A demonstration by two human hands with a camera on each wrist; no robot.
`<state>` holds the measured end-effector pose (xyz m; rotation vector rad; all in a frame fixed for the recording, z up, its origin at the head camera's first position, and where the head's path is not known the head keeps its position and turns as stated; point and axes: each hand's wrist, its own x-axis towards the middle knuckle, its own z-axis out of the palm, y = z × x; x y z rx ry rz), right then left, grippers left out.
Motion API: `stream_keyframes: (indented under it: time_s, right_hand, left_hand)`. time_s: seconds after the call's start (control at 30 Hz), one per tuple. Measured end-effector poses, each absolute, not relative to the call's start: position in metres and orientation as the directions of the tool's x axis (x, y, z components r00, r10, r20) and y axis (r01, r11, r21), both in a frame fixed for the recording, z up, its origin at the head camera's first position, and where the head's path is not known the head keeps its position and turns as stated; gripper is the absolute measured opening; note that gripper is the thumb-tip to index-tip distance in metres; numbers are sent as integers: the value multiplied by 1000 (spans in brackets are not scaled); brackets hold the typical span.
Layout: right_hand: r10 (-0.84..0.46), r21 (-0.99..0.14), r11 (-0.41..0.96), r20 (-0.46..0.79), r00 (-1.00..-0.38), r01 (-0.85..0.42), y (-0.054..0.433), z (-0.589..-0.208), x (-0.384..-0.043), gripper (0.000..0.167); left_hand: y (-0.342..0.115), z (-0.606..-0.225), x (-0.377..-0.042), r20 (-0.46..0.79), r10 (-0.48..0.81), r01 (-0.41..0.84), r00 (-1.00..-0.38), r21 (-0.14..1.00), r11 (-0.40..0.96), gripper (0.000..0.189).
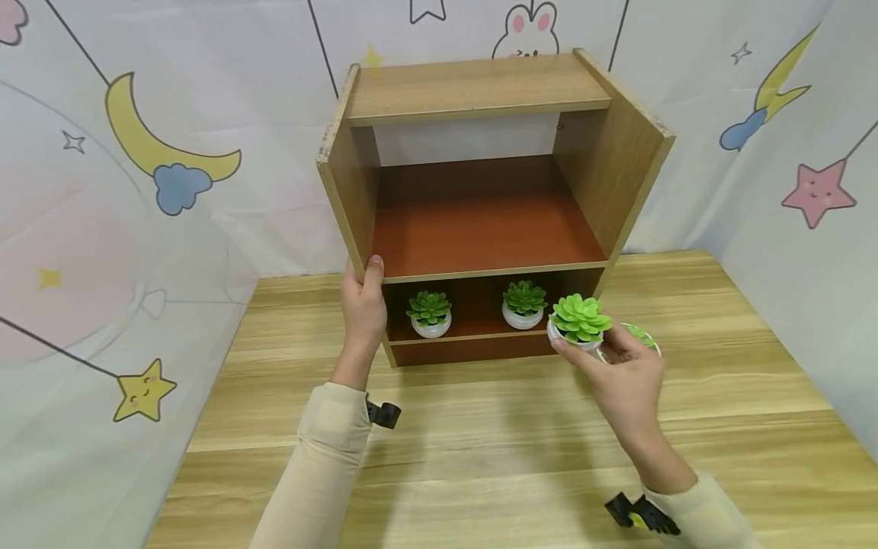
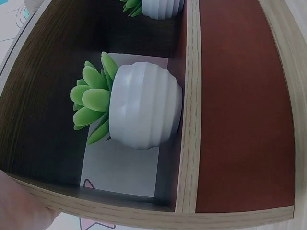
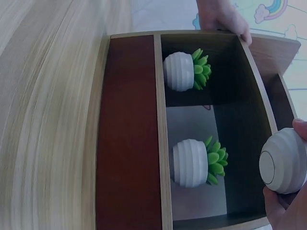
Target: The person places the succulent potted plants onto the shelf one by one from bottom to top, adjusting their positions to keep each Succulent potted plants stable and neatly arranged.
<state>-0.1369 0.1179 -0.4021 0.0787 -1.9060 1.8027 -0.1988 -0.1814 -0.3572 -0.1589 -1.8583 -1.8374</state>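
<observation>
A small wooden shelf [image 1: 490, 267] stands on the table, and my left hand [image 1: 365, 305] grips the edge of its left side panel. In the lower compartment sit two potted succulents, one on the left [image 1: 430, 313] and one on the right [image 1: 524, 303], both with green leaves and ribbed white pots. My right hand [image 1: 627, 385] holds a third potted succulent [image 1: 579, 320] by its white pot, in front of the shelf's right end. The right wrist view shows the underside of this held pot [image 3: 283, 160], tilted toward the camera.
Partly hidden behind my right hand is a round white-rimmed thing with green in it [image 1: 645, 335], on the table. The upper compartment has a reddish-brown board [image 1: 487, 221]. A wood-grain table [image 1: 480, 450] extends around the shelf, with a printed curtain [image 1: 261, 114] behind.
</observation>
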Motion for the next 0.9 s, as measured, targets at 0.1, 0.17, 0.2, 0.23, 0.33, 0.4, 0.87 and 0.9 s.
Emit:
stream_keyframes:
  time_s: [0.1,0.17,0.2,0.23,0.33,0.4,0.87,0.9]
  right_hand:
    - [295,-922,109,386,-874,-371,111,-401,-137,52]
    - [283,-923,101,385,-878,-372,106,-400,-137,55]
    - [273,-923,96,385,-881,-374,103,-400,-138,56]
    - [265,-923,96,385,-884,-373,100,-399,-138,57]
    - [247,-917,84,399,-883,-391,91,-397,-139,61]
    - [242,-914,75,405,-882,-399,85,-395,-139,61]
    - [230,-907,69,420,-878,-415,62,-395,-136,63]
    - [234,-904,70,425,-874,-421,61,-395,-136,64]
  left_hand:
    - [-182,-358,-199,427,-270,424,-863,903,74,44]
    - [-182,-358,-199,425,-274,421,-863,904,77,44]
    - [-181,-358,-198,426,-275,421,-862,903,79,44]
    - [-181,-358,-198,425,-276,420,-862,904,81,44]
    - [-182,-358,-198,425,-272,418,-863,905,85,44]
    - [-182,-357,-198,424,-269,417,-865,905,86,44]
    - [-182,-357,-198,439,-262,434,-860,898,79,43]
    - [-182,-357,-198,440,-263,436,-858,897,79,43]
